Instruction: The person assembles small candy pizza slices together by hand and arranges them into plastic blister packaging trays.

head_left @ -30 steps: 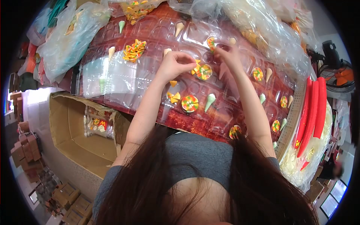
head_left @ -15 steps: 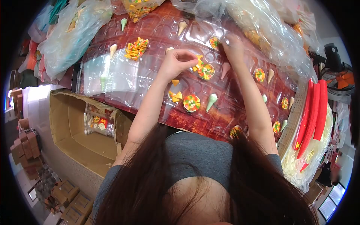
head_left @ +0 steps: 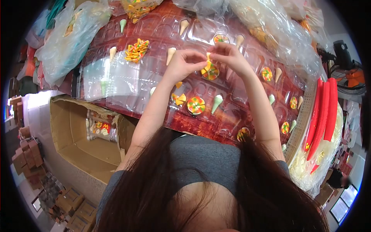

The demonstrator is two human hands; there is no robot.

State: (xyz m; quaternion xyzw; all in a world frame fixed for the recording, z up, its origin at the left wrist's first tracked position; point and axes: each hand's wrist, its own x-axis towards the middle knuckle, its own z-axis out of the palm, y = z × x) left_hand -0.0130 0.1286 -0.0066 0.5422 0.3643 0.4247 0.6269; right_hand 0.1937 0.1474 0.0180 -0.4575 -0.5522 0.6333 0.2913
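My left hand [head_left: 184,65] is closed in a pinch on yellow-orange toy pizza slices [head_left: 208,63], over a clear plastic tray [head_left: 158,69]. From the other side, the fingertips of my right hand [head_left: 232,58] close on the same little stack. Just below them a round toy pizza [head_left: 211,73] sits in a tray hollow. Nearer my body lie loose slices [head_left: 179,99], another round pizza [head_left: 196,105] and a green toy ice cream cone [head_left: 217,103]. Beyond my right fingers is one more pizza [head_left: 220,39]. A cream cone [head_left: 171,56] rests by my left hand.
A heap of slices [head_left: 136,50] lies on the trays at left. Plastic bags [head_left: 272,29] crowd the far edge. An open cardboard box [head_left: 83,149] stands at lower left. Red tubes [head_left: 322,112] lie at right, with a fan [head_left: 346,73] behind them.
My right hand has come back from the far pizza, moving left and toward me to meet my left hand at the slices. My left hand has stayed nearly in place.
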